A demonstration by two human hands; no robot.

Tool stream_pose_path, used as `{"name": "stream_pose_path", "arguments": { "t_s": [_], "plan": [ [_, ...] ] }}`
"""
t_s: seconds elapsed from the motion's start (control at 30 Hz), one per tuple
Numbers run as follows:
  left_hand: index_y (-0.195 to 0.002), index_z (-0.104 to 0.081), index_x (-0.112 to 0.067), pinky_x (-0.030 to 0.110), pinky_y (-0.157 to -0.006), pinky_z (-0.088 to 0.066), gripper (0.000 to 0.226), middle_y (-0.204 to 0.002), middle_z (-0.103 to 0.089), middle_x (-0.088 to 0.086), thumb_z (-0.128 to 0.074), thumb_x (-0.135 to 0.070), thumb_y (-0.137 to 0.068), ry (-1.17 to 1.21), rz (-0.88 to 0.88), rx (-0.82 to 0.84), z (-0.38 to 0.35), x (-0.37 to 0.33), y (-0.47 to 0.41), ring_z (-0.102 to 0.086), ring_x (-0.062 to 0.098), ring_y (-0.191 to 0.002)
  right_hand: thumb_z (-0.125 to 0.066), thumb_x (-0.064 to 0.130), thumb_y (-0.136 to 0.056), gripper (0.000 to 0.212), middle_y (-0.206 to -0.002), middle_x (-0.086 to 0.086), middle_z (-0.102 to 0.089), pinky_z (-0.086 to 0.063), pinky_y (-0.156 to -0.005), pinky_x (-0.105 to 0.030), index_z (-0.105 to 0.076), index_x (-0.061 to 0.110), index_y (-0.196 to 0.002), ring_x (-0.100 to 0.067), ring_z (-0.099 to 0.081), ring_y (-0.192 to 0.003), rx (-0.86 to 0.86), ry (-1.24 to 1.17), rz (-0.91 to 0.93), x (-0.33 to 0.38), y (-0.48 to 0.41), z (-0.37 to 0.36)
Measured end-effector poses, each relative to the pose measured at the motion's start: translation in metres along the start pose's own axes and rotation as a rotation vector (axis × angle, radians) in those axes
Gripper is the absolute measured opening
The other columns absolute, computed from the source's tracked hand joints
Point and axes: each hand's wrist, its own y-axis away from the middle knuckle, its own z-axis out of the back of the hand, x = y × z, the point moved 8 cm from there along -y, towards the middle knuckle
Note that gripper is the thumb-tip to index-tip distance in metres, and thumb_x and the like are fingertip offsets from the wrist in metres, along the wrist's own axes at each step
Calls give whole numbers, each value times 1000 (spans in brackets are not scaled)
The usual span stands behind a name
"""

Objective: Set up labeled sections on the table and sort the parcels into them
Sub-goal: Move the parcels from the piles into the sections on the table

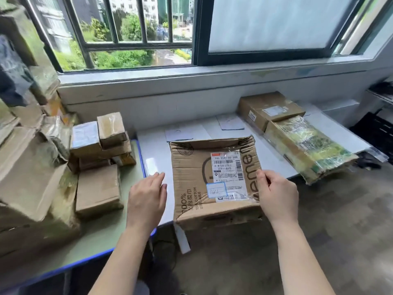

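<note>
A flat, crumpled cardboard box (191,177) lies on a white table (155,154) below a window (138,28), its near edge jutting past the table's front. Its right edge is pinched between the thumb and curled fingers of the right hand (276,194). The left hand (146,199) is held flat and open just beside the box's left side, apart from it. The step in hand is judged to be placing this box in a section. It would be done best if the label were read first, the weak board were supported from both sides rather than by one pinched edge, and the box were slid fully onto the table beside its marker without the sheet being covered. The box is soft brown board, dented along its far rim, printed in black, with a white shipping label (227,167) under glossy clear tape. Two pale paper sheets (180,133) lie flat at the back of the table, judged to be section markers; their writing cannot be read. At the right end are a brown carton (268,109) and, touching it in front, a long parcel (308,145) wrapped in shiny crinkled plastic. A heap of taped brown parcels (97,145) is stacked on a green table (102,231) with a blue edge at the left.
</note>
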Motion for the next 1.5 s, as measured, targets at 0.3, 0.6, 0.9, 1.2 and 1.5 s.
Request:
{"name": "stream_pose_path", "arguments": {
  "t_s": [0.3,0.6,0.9,1.2,1.5],
  "plan": [
    [-113,-67,-8,42,-81,-51,46,-109,-70,9,-34,-32,-90,-43,1,11,-57,-37,-71,-66,29,-100,-51,24,-99,30,-75,-13,-70,-41,-56,-33,-73,5,-89,-26,-51,-63,-2,-43,-19,-46,-96,-21],
    [-113,-67,-7,42,-82,-52,42,-108,-71,9,-42,-31,-88,-79,159,23,-141,-85,-138,-68,27,-96,-48,24,-101,32,-62,-1,-59,-33,-48,-25,-69,10,-81,-9,-48,-55,79,-87,85,-111,-238,-48],
    [-112,-67,-4,42,-76,-54,38,-108,-70,13,-53,-22,-82,-111,348,34,-206,-119,-158,-69,28,-94,-51,21,-100,32,-74,-23,-67,-33,-58,-33,-71,0,-85,-32,-50,-65,145,-119,152,-161,-362,-93],
    [-117,-65,-4,42,-79,-54,50,-117,-66,14,-34,-32,-88,-134,439,190,-265,-95,-162,-65,32,-105,-47,25,-101,36,-87,-23,-68,-36,-64,-34,-70,0,-91,-34,-52,-77,240,-108,66,-167,-425,-170],
    [-117,-64,-3,40,-77,-54,58,-121,-64,15,-20,-37,-100,-103,494,216,-295,-64,-173,-63,35,-108,-45,26,-102,34,-101,-19,-70,-37,-69,-35,-72,4,-99,-37,-56,-91,333,-61,14,-155,-455,-226]
  ]
}}
